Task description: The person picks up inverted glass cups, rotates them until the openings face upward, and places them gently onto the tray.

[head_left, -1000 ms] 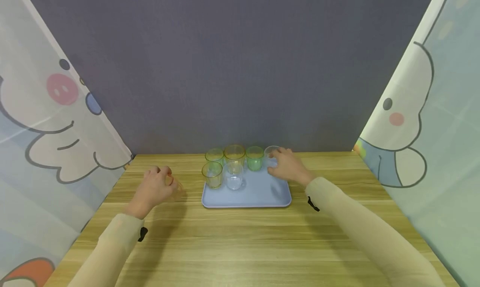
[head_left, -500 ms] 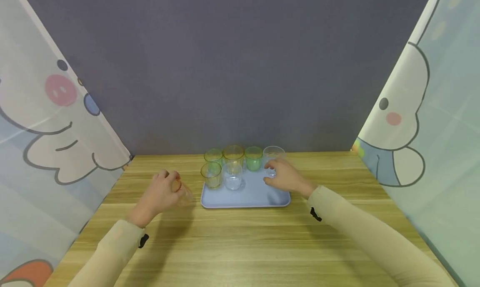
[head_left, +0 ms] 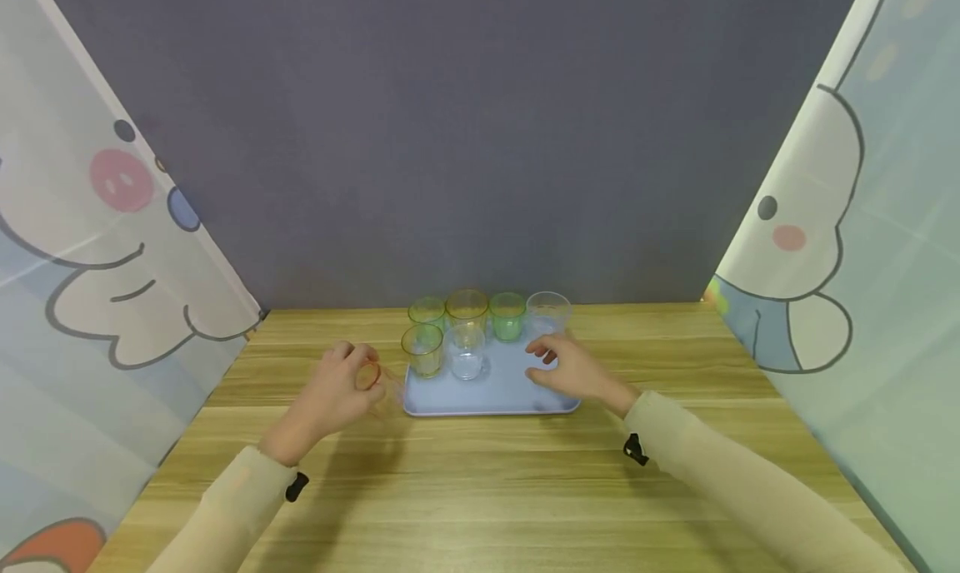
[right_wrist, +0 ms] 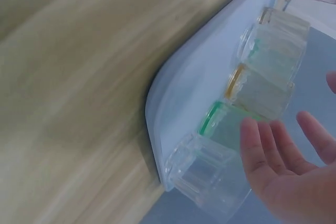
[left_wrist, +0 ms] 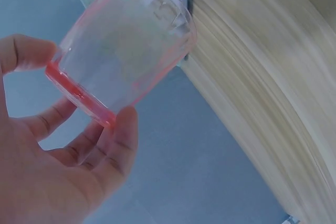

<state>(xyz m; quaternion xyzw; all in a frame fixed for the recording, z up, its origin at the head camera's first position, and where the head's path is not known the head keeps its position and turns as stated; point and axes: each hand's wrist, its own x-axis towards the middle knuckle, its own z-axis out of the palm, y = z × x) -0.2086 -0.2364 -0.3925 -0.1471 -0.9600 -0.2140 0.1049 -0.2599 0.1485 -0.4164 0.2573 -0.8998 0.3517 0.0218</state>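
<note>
In the left wrist view my left hand (left_wrist: pixel 58 166) pinches a clear pink cup (left_wrist: pixel 126 45) by its thick red base, fingertips spread around it. The cup lies tilted, its mouth pointing away from the palm. From the head view, this left hand (head_left: pixel 337 394) is just left of a pale blue tray (head_left: pixel 517 390), with the cup overlapping the tray's left edge. My right hand (head_left: pixel 573 369) hovers over the tray's right side, fingers relaxed and holding nothing. A clear cup (head_left: pixel 548 306) stands just beyond it at the back right corner.
More cups share the tray: a green cup (head_left: pixel 508 317) and an amber cup (head_left: pixel 467 304) in the back row, another green one (head_left: pixel 427 308) behind a yellow cup (head_left: pixel 424 352), and a clear cup (head_left: pixel 467 355) in front. A grey wall (head_left: pixel 480 140) rises behind the wooden table (head_left: pixel 480 490).
My left hand has moved right toward the tray with the pink cup. The right hand has let go of the clear cup at the back right and drawn back toward me.
</note>
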